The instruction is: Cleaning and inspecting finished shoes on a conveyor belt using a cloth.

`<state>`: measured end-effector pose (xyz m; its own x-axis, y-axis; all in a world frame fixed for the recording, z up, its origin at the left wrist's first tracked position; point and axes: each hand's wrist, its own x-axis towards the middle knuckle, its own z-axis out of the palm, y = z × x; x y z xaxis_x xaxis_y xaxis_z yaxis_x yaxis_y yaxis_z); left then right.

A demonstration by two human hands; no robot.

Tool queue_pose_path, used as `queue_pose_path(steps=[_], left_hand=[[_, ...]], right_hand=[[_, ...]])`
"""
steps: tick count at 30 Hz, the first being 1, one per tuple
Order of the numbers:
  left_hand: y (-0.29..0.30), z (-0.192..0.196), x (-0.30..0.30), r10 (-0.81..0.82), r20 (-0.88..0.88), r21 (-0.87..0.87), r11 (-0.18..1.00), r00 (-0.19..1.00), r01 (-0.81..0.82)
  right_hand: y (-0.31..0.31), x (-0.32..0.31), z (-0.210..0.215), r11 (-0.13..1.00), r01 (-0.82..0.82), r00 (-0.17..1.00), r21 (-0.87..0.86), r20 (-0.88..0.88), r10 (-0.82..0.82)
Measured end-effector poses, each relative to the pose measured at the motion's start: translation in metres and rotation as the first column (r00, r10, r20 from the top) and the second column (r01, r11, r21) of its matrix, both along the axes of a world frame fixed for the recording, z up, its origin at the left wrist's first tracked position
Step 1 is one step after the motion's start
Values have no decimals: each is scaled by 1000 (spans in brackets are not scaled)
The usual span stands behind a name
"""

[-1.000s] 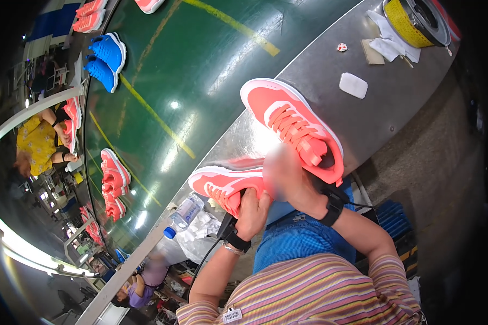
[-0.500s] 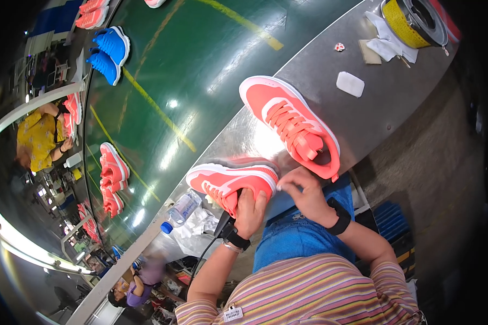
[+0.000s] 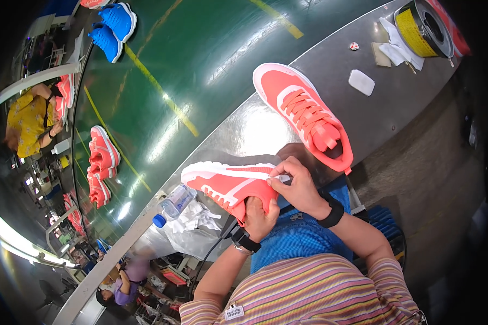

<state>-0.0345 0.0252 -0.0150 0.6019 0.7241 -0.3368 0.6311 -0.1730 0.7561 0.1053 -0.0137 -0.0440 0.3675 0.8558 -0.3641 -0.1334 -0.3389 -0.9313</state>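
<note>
Lying tilted on the metal bench, a coral sneaker (image 3: 236, 187) with a white sole points its toe left. My left hand (image 3: 259, 219) is closed around its heel end, at the collar. At the heel, my right hand (image 3: 301, 189) pinches a small whitish piece (image 3: 283, 177) against the edge of the sole; the fingers partly hide it, and its kind is unclear. A second coral sneaker (image 3: 303, 111), laced, stands on the bench just beyond my right hand, its opening toward me.
A plastic bottle (image 3: 174, 205) with a blue cap lies left of my hands, beside crumpled white paper (image 3: 198, 218). On the right are a white oval block (image 3: 361, 82) and a yellow-and-black roll (image 3: 417, 30). A green conveyor (image 3: 162, 81) carries blue sneakers (image 3: 114, 27) and coral ones.
My right hand has come onto the sneaker's heel, and a whitish piece now shows in its fingers. The sneaker in my left hand has tipped slightly. Shoes on the conveyor have shifted in view.
</note>
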Motion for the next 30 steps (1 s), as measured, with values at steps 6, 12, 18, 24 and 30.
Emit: queue_pose_path(steps=[6, 12, 18, 24, 30], left_hand=[[-4, -3, -4, 29, 43, -38, 999, 999, -27], [0, 0, 5, 25, 3, 49, 998, 1000, -26], [1, -1, 3, 27, -48, 63, 998, 998, -24], [0, -2, 4, 33, -7, 62, 998, 999, -33], [-1, -3, 0, 34, 13, 12, 999, 999, -34]], right_hand=[[-16, -11, -3, 989, 106, 971, -101, -203, -124], [1, -1, -5, 996, 87, 996, 26, 8, -87], [-32, -6, -3, 986, 107, 972, -131, -197, -132], [-24, -4, -1, 993, 99, 993, -69, -61, -103], [1, 3, 1, 998, 63, 996, 0, -56, -63]])
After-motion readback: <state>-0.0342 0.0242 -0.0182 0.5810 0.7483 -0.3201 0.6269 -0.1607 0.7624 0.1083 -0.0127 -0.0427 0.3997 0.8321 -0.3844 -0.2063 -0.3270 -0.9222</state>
